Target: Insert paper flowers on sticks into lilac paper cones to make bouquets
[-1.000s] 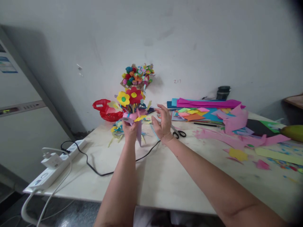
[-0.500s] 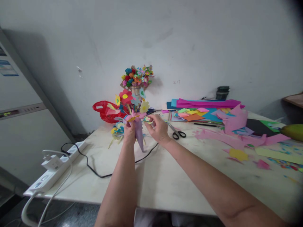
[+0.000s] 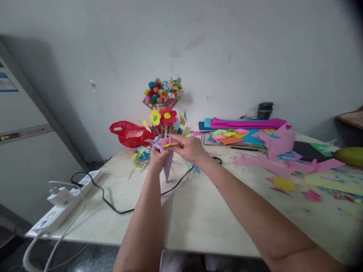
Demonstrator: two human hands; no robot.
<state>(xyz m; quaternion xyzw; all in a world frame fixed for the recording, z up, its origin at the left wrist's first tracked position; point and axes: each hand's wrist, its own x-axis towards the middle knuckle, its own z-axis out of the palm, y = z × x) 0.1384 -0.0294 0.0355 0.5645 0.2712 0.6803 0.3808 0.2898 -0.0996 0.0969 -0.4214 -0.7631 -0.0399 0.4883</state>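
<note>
A lilac paper cone [image 3: 168, 166] stands point down above the table, with my left hand [image 3: 157, 158] wrapped round its upper part. Paper flowers rise out of it, among them a red flower [image 3: 168, 116] with a yellow centre and a yellow flower [image 3: 155, 118] with a green centre. My right hand [image 3: 191, 149] is at the cone's top from the right, its fingers closed on the pink and yellow paper flower [image 3: 169, 144] at the rim. The fingertips partly hide that flower.
Behind are a red plastic bag [image 3: 127, 134] and a basket of colourful flowers [image 3: 160, 92]. Scissors [image 3: 217, 160], partly hidden, lie right of my hand. Paper sheets [image 3: 249, 124] and pink scraps [image 3: 263, 166] spread rightward. A power strip [image 3: 68, 202] with cables is at left.
The cone has turned, bringing the red and yellow flowers rightward and into fuller view. My right hand has moved in from beside the cone to its rim and now covers part of the scissors.
</note>
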